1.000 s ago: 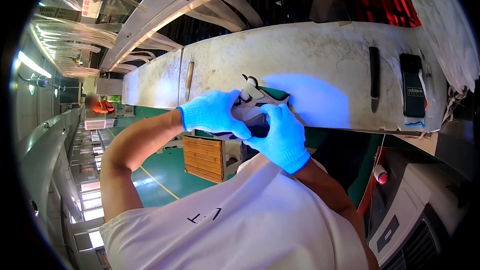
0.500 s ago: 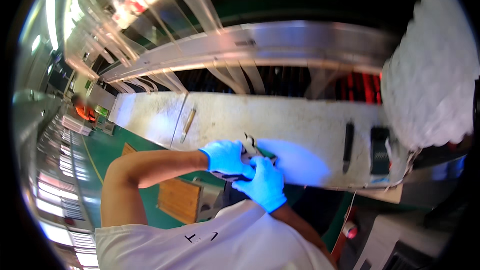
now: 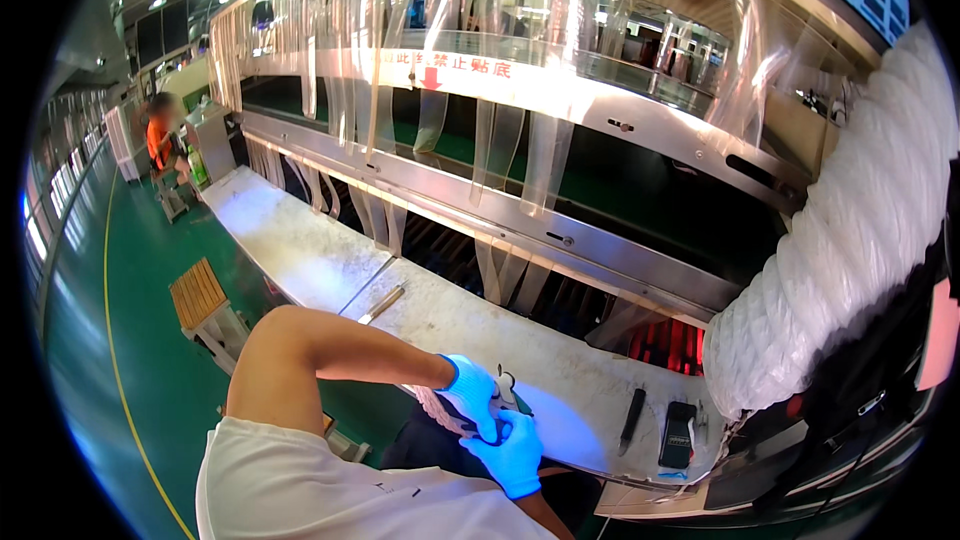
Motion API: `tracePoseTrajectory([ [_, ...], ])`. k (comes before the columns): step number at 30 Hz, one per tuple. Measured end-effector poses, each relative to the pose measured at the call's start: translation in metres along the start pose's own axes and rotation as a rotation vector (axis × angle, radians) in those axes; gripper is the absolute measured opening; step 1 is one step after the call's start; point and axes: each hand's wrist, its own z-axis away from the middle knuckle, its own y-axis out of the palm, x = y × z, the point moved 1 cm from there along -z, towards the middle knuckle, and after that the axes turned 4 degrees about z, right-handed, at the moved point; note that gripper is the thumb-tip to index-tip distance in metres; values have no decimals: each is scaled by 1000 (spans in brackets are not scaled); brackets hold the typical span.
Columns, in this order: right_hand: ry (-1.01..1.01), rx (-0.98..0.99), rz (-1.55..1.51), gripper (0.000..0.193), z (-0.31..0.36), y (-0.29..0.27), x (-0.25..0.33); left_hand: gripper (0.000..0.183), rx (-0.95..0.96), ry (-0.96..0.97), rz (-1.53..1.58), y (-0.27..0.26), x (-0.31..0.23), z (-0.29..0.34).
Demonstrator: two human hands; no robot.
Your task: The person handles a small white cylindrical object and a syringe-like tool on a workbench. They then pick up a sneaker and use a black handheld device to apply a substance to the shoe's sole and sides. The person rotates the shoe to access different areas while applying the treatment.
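A: I'm watching from my station. Where is the shoe [image 3: 506, 397]?

B: I have it at the near edge of the surface [image 3: 560, 360], between the left hand [image 3: 468, 390] and the right hand [image 3: 514, 455]. A pale pink part of it shows on the left, a green part on the right. Whether it touches the surface, I can't tell.

A: And the grip?

B: Both are gloved in blue and clamped on the shoe, the right one on its nearer side. The fingertips are too small for me to make out.

A: What else do I have lying there?

B: On the left, a wood-handled tool [image 3: 382, 304] near the seam. On the right, a dark knife [image 3: 632, 421] and, just beside it, a dark case [image 3: 677, 434]. Blue light falls between shoe and knife.

A: Further out?

B: A thick white hose [image 3: 830, 250] comes down at the right. Clear strips [image 3: 497, 150] hang beyond the surface. On the left, I see a stool [image 3: 200, 295] on green floor [image 3: 160, 380], and well apart, a person [image 3: 160, 135] in orange.
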Motion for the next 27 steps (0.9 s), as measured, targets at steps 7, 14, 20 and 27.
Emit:
tracePoseTrajectory([
  [7, 57, 63, 145, 88, 0, 16, 18, 73, -107, 16, 104, 21, 20, 7],
  [14, 2, 59, 245, 87, -2, 22, 26, 75, -170, 21, 157, 34, 38, 7],
  [20, 22, 62, 298, 89, 3, 26, 28, 73, -228, 49, 179, 41, 45, 14],
  [27, -24, 45, 366, 87, 5, 28, 27, 68, -249, 66, 194, 50, 51, 14],
])
